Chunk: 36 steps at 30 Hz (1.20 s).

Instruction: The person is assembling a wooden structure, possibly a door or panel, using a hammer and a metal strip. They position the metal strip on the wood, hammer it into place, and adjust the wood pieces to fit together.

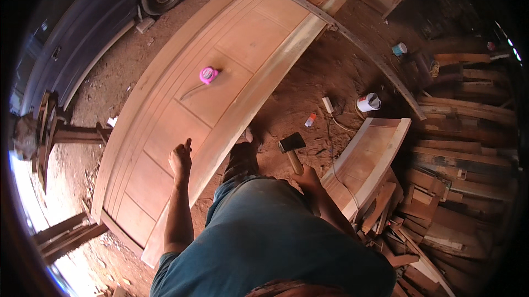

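Note:
My right hand [307, 177] grips the wooden handle of a hatchet [292, 142], its dark head raised in front of my body above the dirt floor. Over the large panelled wooden door [171, 131], my left hand [180, 160] is closed, the fingers curled with one tip poking up. Whatever it may hold is too small to make out. On the door's panels lies a pink tape measure [208, 75] with a short length of tape pulled out. The door rests slanting across the left, raised on wooden supports.
A long bar clamp [380, 65] crosses the door's far end. To my right stand a smaller panelled wooden piece [366, 153] and stacked planks [463, 148]. A white bucket [368, 102] and a power strip [328, 104] with a cable sit on the floor. A dark vehicle [93, 27] is parked far left.

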Each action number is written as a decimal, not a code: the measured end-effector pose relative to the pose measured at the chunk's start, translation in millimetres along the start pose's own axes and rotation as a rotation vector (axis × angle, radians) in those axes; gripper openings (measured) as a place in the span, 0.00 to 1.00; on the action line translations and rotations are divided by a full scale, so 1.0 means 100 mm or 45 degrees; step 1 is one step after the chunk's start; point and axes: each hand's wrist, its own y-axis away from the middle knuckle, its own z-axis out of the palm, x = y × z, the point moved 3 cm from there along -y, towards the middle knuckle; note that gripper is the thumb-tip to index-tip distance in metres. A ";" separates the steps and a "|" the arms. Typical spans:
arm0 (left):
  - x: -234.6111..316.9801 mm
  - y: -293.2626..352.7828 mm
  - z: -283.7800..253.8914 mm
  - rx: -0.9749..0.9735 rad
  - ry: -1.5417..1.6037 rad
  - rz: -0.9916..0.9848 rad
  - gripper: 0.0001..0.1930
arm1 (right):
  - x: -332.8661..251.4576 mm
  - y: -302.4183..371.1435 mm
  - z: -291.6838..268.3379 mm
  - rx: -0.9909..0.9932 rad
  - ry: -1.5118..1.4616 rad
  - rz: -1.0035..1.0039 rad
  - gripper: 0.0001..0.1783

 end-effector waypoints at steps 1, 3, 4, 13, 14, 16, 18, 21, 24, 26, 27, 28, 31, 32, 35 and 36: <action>0.19 -0.20 0.06 -0.013 0.072 0.064 0.21 | -0.03 -0.08 -0.09 0.005 -0.009 0.006 0.25; 0.58 -0.54 0.17 0.147 0.273 0.253 0.17 | -0.14 -0.22 -0.22 0.028 0.003 -0.010 0.24; 0.80 -0.69 0.25 0.225 0.384 0.337 0.16 | -0.20 -0.27 -0.30 0.049 0.032 -0.026 0.24; 2.12 -1.78 0.70 0.305 0.081 0.600 0.33 | -1.52 -1.06 -1.24 0.078 0.311 -0.177 0.27; 2.17 -1.84 0.72 0.333 0.027 0.631 0.34 | -1.67 -1.18 -1.30 0.087 0.368 -0.203 0.27; 2.16 -1.96 0.79 0.263 0.035 0.587 0.35 | -1.91 -1.41 -1.36 0.103 0.478 -0.251 0.27; 2.13 -2.06 0.78 0.207 0.062 0.562 0.34 | -2.12 -1.68 -1.37 0.036 0.528 -0.301 0.27; 2.05 -2.11 0.74 0.188 0.054 0.527 0.33 | -2.47 -2.04 -1.34 -0.071 0.587 -0.454 0.25; 1.90 -2.05 0.69 0.237 0.008 0.454 0.31 | -2.68 -2.36 -1.24 -0.176 0.584 -0.674 0.22; 1.82 -2.01 0.67 0.288 -0.027 0.381 0.30 | -2.89 -2.55 -1.19 -0.304 0.633 -0.717 0.21; 1.78 -1.95 0.65 0.295 -0.015 0.304 0.30 | -2.83 -2.73 -1.12 -0.325 0.711 -0.838 0.22; 1.76 -1.88 0.60 0.303 -0.005 0.230 0.30 | -2.92 -2.83 -1.10 -0.377 0.764 -0.857 0.22; 1.56 -1.73 0.60 0.323 -0.024 0.089 0.31 | -3.27 -3.11 -1.06 -0.519 0.917 -0.927 0.22; 1.55 -1.68 0.57 0.307 0.003 0.016 0.32 | -3.36 -3.23 -1.06 -0.557 0.965 -0.952 0.22; 1.53 -1.57 0.51 0.239 -0.055 -0.172 0.36 | -3.59 -3.49 -1.13 -0.649 0.994 -1.025 0.21; 1.54 -1.57 0.53 0.255 -0.061 -0.238 0.38 | -3.64 -3.58 -1.17 -0.675 0.985 -1.047 0.20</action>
